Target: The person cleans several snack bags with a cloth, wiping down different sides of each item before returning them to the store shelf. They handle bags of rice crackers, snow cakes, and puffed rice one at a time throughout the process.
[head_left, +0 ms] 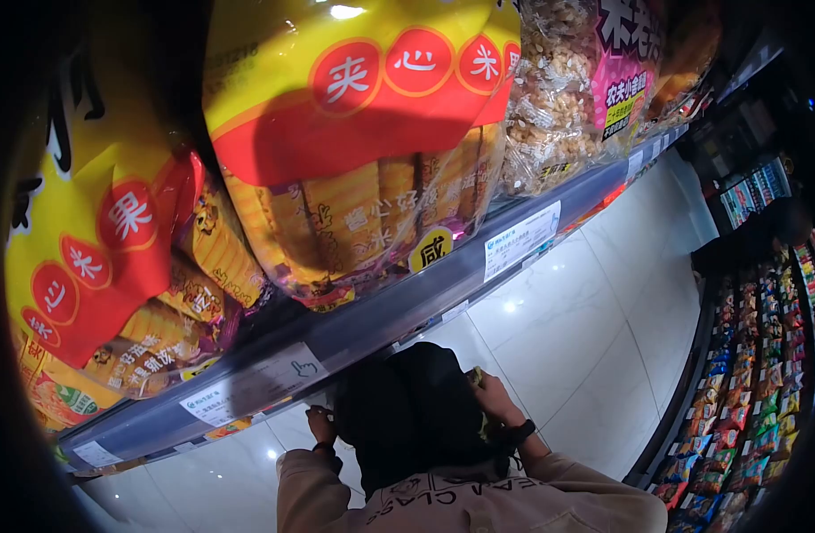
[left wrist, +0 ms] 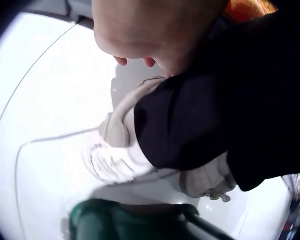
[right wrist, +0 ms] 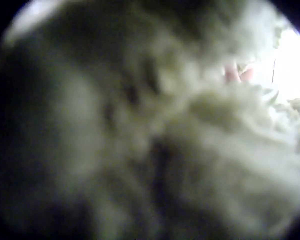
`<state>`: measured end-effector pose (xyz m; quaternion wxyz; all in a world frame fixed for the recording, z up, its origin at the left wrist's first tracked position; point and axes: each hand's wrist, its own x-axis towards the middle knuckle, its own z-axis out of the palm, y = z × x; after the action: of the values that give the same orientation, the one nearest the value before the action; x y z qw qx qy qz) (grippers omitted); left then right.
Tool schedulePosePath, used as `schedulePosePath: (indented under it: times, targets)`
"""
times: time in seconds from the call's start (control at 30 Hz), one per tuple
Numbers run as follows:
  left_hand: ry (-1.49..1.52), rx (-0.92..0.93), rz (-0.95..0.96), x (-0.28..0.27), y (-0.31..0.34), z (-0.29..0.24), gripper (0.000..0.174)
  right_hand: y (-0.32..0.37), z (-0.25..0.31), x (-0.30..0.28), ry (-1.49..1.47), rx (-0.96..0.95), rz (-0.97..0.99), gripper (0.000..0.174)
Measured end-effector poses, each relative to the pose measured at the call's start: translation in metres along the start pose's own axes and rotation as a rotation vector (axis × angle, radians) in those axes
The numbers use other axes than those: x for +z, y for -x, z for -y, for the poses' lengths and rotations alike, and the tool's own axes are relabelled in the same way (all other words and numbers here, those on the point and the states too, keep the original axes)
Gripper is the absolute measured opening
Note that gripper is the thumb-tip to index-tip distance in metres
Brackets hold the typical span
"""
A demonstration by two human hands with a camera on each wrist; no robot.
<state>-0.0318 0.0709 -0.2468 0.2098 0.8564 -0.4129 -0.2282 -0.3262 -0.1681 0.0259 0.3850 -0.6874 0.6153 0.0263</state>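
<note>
My right hand (head_left: 496, 400), below the shelf beside the dark trousers, grips a crumpled pale yellow-green item (head_left: 476, 376). Close up in the right wrist view, blurred pale, wrinkled material (right wrist: 205, 135) fills most of the picture, with fingertips (right wrist: 233, 75) past its edge; I cannot tell what kind of thing it is. On the other side of the trousers, my left hand (head_left: 320, 425) hangs near the shelf's lower edge, its fingers loosely curled. In the left wrist view the back of that hand (left wrist: 150, 30) shows above a pale shoe (left wrist: 115, 155), holding nothing visible.
Large yellow-and-red snack bags (head_left: 363, 115) and a clear bag of puffed pieces (head_left: 554, 107) line the shelf, with price labels (head_left: 523, 240) along its edge. Another rack of small packets (head_left: 736, 391) stands across the tiled floor (head_left: 594, 311). A green object (left wrist: 125, 220) lies by the shoes.
</note>
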Motion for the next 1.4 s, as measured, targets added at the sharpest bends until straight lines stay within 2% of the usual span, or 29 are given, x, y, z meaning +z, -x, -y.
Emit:
schedulePosePath:
  times: [0.03, 0.17, 0.23, 0.27, 0.3, 0.37, 0.53, 0.6, 0.63, 0.7, 0.73, 0.8, 0.83, 0.9, 1.03, 1.07, 1.27, 1.4]
  targets:
    - [0.047, -0.124, -0.057, 0.006, 0.014, 0.002, 0.01, -0.002, -0.005, 0.001, -0.043, -0.007, 0.01, 0.028]
    - [0.091, -0.195, -0.211, 0.012, 0.034, -0.003, 0.013, -0.008, -0.019, 0.006, -0.132, -0.066, 0.014, 0.027]
    - [0.019, 0.016, -0.03, -0.01, 0.021, -0.001, 0.017, -0.009, -0.018, 0.004, -0.133, -0.039, 0.021, 0.028]
    - [-0.163, 0.119, 0.021, -0.021, 0.02, -0.006, 0.022, -0.009, -0.016, 0.003, -0.14, 0.002, 0.023, 0.03]
    - [-0.163, 0.121, 0.021, -0.019, 0.02, -0.003, 0.022, -0.008, -0.016, 0.001, -0.141, 0.003, 0.021, 0.03]
    - [-0.41, 0.321, 0.03, -0.011, 0.02, 0.008, 0.023, -0.008, -0.014, -0.001, -0.122, 0.017, 0.018, 0.031]
    - [-0.409, 0.322, -0.008, -0.015, 0.014, -0.006, 0.018, -0.009, -0.015, -0.001, -0.105, 0.027, 0.033, 0.031]
    - [-0.452, 0.185, 0.075, -0.009, 0.011, -0.01, 0.015, -0.012, -0.011, 0.0, -0.114, 0.041, 0.014, 0.031]
    - [-0.435, 0.184, 0.078, -0.01, 0.008, -0.011, 0.013, -0.012, -0.008, -0.001, -0.096, 0.09, 0.017, 0.032]
    - [-0.377, 0.318, 0.114, -0.015, 0.002, -0.007, 0.012, -0.009, -0.009, 0.002, -0.075, 0.143, 0.032, 0.033]
    - [-0.379, 0.315, 0.113, -0.016, 0.001, -0.007, 0.012, -0.01, -0.01, 0.002, -0.077, 0.145, 0.035, 0.033]
    - [-0.289, 0.542, -0.06, -0.018, -0.007, -0.006, 0.012, -0.013, -0.011, 0.004, -0.086, 0.146, 0.033, 0.034]
    - [-0.292, 0.543, -0.056, -0.007, -0.01, 0.005, 0.012, -0.012, -0.011, 0.006, -0.103, 0.125, 0.021, 0.035]
    - [-0.12, 0.476, 0.097, 0.008, -0.019, 0.016, 0.015, -0.012, -0.014, 0.008, -0.118, 0.106, 0.01, 0.035]
    - [0.038, 0.612, 0.11, 0.037, -0.035, 0.04, 0.021, -0.012, -0.004, 0.007, -0.118, 0.139, 0.038, 0.037]
    - [0.205, 0.501, 0.169, 0.057, -0.041, 0.054, 0.025, -0.012, 0.0, 0.005, -0.108, 0.163, 0.045, 0.037]
    - [0.202, 0.376, 0.301, 0.059, -0.047, 0.055, 0.028, -0.021, -0.015, 0.016, -0.198, 0.07, 0.039, 0.037]
    - [0.189, 0.285, 0.389, 0.057, -0.052, 0.052, 0.03, -0.018, -0.018, 0.018, -0.161, 0.081, 0.036, 0.037]
